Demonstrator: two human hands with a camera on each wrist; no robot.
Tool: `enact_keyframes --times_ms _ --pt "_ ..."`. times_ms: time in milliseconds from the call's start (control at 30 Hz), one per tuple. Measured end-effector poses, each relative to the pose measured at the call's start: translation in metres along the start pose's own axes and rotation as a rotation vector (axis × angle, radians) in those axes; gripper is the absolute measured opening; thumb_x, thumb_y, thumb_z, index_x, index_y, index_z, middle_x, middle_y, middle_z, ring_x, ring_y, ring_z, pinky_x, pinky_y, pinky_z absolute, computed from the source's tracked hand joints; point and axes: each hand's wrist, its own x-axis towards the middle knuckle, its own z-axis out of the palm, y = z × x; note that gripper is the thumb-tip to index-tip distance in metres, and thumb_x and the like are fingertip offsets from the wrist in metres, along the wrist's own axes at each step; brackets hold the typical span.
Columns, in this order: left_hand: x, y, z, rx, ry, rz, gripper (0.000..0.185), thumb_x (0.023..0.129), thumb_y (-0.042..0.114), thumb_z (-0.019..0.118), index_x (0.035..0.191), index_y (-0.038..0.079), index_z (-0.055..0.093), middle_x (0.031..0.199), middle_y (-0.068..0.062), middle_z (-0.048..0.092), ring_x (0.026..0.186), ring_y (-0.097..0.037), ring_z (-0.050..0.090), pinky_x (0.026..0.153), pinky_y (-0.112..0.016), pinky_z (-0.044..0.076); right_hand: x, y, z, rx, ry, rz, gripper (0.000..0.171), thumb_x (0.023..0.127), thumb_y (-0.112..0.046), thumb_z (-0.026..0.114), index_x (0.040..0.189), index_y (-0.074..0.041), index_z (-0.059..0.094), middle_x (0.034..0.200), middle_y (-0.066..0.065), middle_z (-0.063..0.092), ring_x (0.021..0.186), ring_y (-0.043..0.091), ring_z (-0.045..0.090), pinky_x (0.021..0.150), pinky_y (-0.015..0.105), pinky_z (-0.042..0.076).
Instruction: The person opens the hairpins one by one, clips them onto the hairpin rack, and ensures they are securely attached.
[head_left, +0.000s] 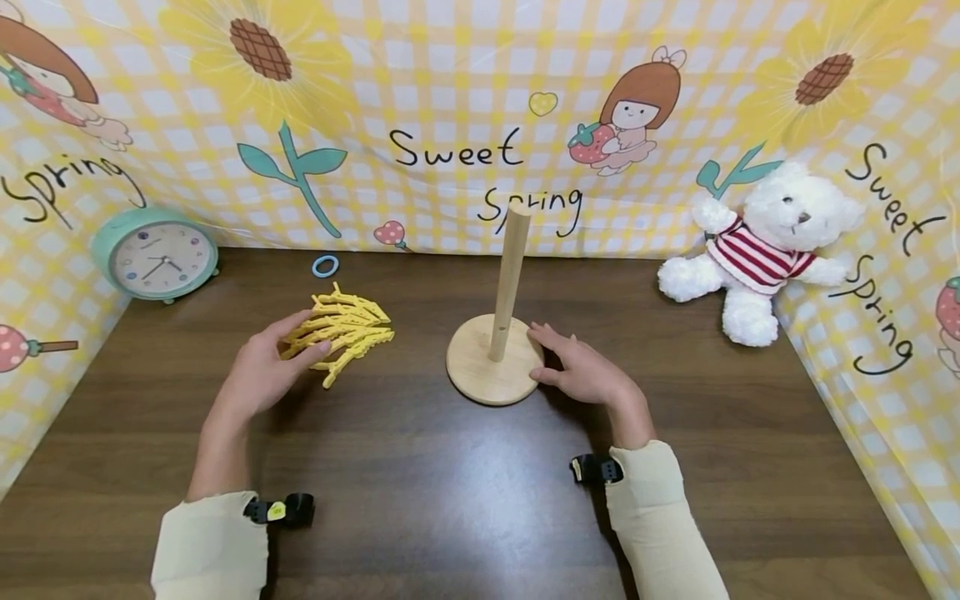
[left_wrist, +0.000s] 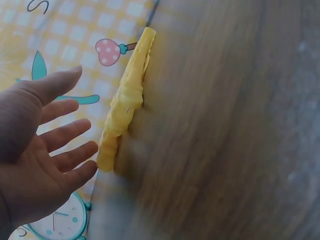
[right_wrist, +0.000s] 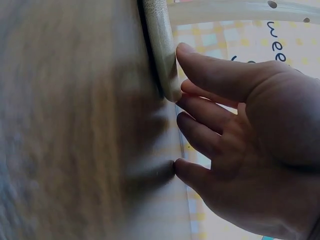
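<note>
Dark wooden table fills the lower frame; wooden stand, round base with upright post, sits centre. Right hand, fingers straight, touches the base's right edge. Left of centre, left hand, fingers spread, reaches a pile of yellow clips, holding none.

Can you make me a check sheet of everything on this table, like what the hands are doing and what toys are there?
Surface: dark brown wooden table, bare in front.
Job's things: pile of yellow clips at left; wooden stand, a round base with an upright pole, at centre.
Clutter: small blue ring behind the clips; teal alarm clock back left; white teddy bear in a striped shirt back right.
Grippers: left hand open, fingers at the clip pile; right hand open, fingers straight against the stand's base.
Cables: nothing seen.
Surroundings: yellow checked cloth with sunflowers and "Sweet Spring" lettering behind and at both sides.
</note>
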Motion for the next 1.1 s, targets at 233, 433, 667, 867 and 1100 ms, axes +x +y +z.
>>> enact_keyframes --times_ms 233,433,667,867,1100 --pt "0.002 -0.01 0.0 -0.009 0.045 0.012 0.069 0.088 0.049 0.058 0.142 0.01 0.04 0.145 -0.024 0.036 0.13 -0.046 0.034 0.098 -0.063 0.032 0.001 0.001 0.0 0.006 0.006 0.005 0.063 0.091 -0.023 0.06 0.145 -0.007 0.032 0.154 0.007 0.025 0.144 0.023 0.019 0.116 0.052 0.009" --pt "0.003 -0.015 0.0 -0.016 0.101 0.044 0.062 0.09 0.039 0.06 0.137 0.003 0.044 0.141 -0.025 0.041 0.122 -0.046 0.042 0.094 -0.061 0.037 0.002 0.001 -0.001 0.016 0.003 0.027 0.064 0.091 -0.024 0.061 0.146 -0.009 0.032 0.154 0.004 0.025 0.144 0.02 0.02 0.118 0.049 0.008" --pt "0.004 -0.027 -0.003 -0.026 0.093 -0.044 0.064 0.086 0.039 0.065 0.138 0.007 0.044 0.136 -0.025 0.046 0.119 -0.043 0.045 0.093 -0.057 0.04 0.002 0.002 0.0 0.006 0.012 0.017 0.065 0.09 -0.024 0.063 0.145 -0.009 0.033 0.153 0.006 0.028 0.142 0.022 0.026 0.117 0.048 0.011" --pt "0.005 -0.035 -0.003 -0.015 0.076 -0.127 0.071 0.084 0.037 0.068 0.14 0.004 0.041 0.134 -0.028 0.047 0.121 -0.044 0.045 0.096 -0.056 0.039 0.003 0.006 0.0 0.0 0.031 -0.012 0.065 0.089 -0.023 0.064 0.145 -0.009 0.034 0.151 0.006 0.032 0.139 0.023 0.032 0.117 0.045 0.015" --pt "0.007 -0.037 -0.004 -0.004 0.076 -0.158 0.065 0.086 0.033 0.067 0.139 0.005 0.043 0.134 -0.029 0.046 0.122 -0.044 0.045 0.096 -0.056 0.039 0.003 0.008 0.0 -0.001 0.038 -0.019 0.064 0.089 -0.024 0.064 0.144 -0.009 0.035 0.151 0.006 0.033 0.138 0.023 0.032 0.118 0.045 0.015"
